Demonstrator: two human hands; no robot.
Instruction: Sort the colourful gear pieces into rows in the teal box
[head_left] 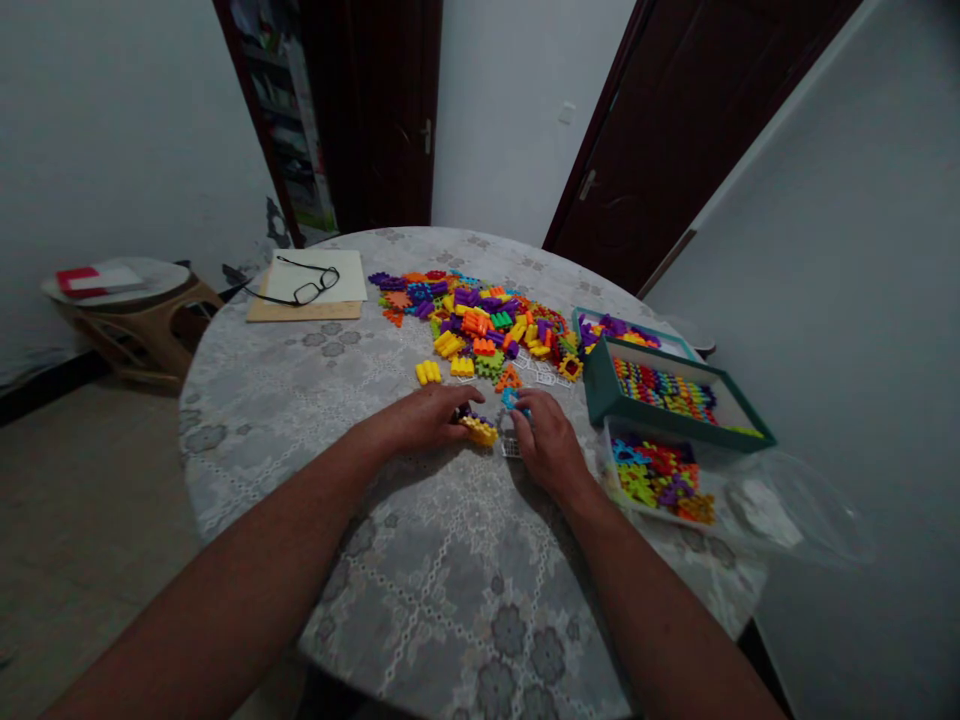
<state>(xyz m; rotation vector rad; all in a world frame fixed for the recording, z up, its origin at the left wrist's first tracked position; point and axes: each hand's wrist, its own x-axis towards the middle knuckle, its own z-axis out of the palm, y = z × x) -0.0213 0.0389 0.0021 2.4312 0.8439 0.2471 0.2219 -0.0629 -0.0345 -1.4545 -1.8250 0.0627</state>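
Note:
My left hand [427, 418] rests on the round table [300, 380] with its fingers curled round a small cluster of joined plastic pieces, yellow and purple [478, 428]. My right hand [547, 440] lies just to the right, fingers bent over a blue piece [511, 398] and a small clear piece [511, 447]. Both hands meet near the table's middle, just in front of a big heap of colourful interlocking pieces [480, 315].
A teal box [600, 385] with sorted pieces stands at the right, with a clear plastic bag [780, 505] of pieces in front of it. Glasses [304, 290] lie on papers at the back left. A low stool [142, 310] stands left of the table. Dark doors are behind.

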